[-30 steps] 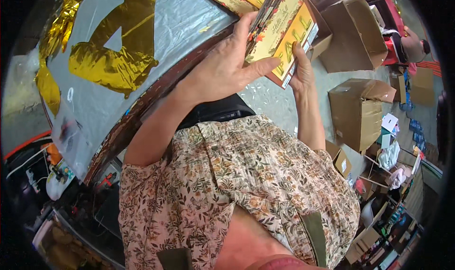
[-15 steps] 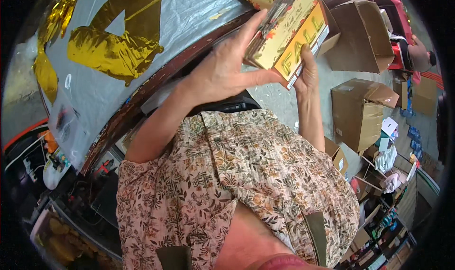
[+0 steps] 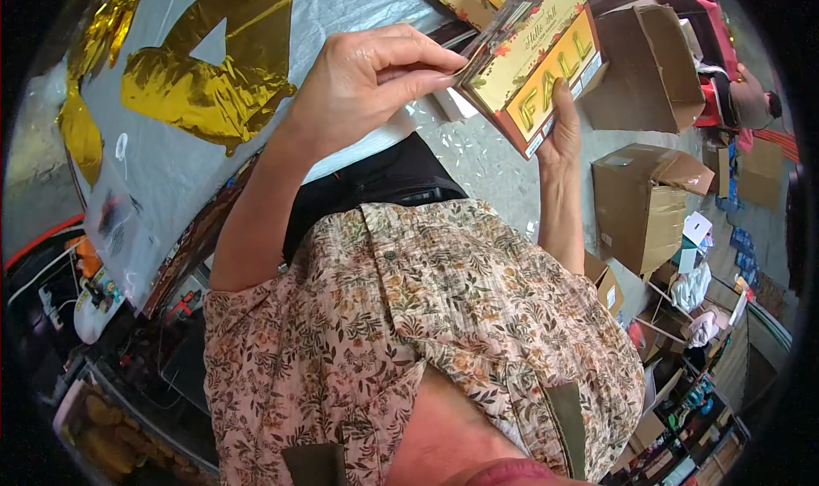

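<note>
Person's left hand with fingertips pinched on the left corner of a stack of yellow cards, right hand clasping its near right edge, stack held right of the grey-covered table

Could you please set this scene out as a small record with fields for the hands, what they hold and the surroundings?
Left hand: thumb and fingertips at the left corner of the printed packages
Right hand: grips the printed packages, thumb on the front
Printed packages: flat, cream and orange, held together as a stack
Table: sheet-covered, with a gold foil shape lying on it
Cardboard boxes: to the right
</note>
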`<state>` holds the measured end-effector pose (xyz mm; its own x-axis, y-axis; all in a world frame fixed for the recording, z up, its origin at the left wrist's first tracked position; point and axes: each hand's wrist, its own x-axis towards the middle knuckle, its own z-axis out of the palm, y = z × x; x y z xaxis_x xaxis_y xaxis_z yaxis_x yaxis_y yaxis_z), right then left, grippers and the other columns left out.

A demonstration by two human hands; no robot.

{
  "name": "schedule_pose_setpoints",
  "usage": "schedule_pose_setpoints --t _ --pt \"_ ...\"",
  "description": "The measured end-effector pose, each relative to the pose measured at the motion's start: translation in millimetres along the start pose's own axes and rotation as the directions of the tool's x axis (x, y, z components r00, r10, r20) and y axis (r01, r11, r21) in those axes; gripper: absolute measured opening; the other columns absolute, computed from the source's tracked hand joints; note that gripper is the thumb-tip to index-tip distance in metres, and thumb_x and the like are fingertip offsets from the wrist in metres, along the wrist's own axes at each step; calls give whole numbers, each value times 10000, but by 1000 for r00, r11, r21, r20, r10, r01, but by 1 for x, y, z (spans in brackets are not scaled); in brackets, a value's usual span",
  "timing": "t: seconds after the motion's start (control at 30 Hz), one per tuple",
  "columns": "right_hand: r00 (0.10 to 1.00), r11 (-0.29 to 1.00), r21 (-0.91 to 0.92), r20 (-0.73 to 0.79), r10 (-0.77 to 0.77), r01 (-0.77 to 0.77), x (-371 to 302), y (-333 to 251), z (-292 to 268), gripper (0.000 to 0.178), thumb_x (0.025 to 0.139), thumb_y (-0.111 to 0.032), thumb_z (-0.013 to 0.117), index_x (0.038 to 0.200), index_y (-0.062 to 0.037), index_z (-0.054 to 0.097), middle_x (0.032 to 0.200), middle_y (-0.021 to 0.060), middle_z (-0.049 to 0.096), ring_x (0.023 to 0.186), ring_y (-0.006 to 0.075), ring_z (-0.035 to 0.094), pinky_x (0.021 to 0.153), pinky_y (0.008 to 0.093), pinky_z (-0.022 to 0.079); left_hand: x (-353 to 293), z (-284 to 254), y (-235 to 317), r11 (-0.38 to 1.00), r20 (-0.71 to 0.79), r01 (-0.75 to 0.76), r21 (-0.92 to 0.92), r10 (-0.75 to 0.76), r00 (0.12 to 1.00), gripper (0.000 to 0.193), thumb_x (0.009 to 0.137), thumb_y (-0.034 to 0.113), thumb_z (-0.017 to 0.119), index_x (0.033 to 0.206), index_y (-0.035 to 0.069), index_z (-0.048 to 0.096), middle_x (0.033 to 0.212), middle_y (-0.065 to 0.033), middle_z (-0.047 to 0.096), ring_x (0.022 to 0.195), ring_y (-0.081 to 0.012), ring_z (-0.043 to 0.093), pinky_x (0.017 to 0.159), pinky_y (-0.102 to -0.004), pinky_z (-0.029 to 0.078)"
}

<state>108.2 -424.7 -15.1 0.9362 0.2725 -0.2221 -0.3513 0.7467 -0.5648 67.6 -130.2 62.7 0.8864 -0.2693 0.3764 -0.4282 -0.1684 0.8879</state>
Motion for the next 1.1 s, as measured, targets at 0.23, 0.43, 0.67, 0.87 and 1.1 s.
schedule_pose_setpoints --t 0.23,0.43,0.67,0.87,1.1 --pt "998 996 -87 -42 -41 38 -7 -1 -5 608 901 -140 706 1411 17 415 1348 210 563 1189 331 608 1011 490 526 9 -2 9 985 81 144 100 -152 985 151 866 42 712 996 -35 718 903 -52 695 790 -88 676 698 -226 546" --pt "998 987 -153 -23 -61 57 -9 -3 -11 620 896 -128 704 1419 18 404 1347 205 565 1179 317 618 1004 475 533 11 7 2 997 25 68 20 -69 997 159 876 25 695 1030 -12 714 887 -18 692 753 -38 627 647 -208 525" --pt "1000 991 -136 26 -2 5 -13 -6 -12 594 931 -159 670 1429 11 394 1367 208 550 1222 322 585 1037 487 506 26 5 -8 888 132 -292 354 262 956 139 832 3 694 971 1 702 821 -54 664 698 -83 639 596 -238 503" --pt "999 996 -87 -40 -26 22 -16 -9 -9 622 893 -118 696 1418 26 395 1333 208 574 1154 318 633 982 477 547 27 18 -8 928 -100 -139 345 184 978 120 833 -3 697 952 7 705 856 -56 686 698 -95 648 613 -229 513" --pt "991 964 -241 -42 -127 113 -20 -15 -4 595 890 -85 676 1405 28 401 1309 207 585 1146 310 639 963 467 562 24 19 -4 917 45 -261 302 259 965 159 817 40 707 972 9 726 913 -92 711 752 -220 696 660 -296 551"
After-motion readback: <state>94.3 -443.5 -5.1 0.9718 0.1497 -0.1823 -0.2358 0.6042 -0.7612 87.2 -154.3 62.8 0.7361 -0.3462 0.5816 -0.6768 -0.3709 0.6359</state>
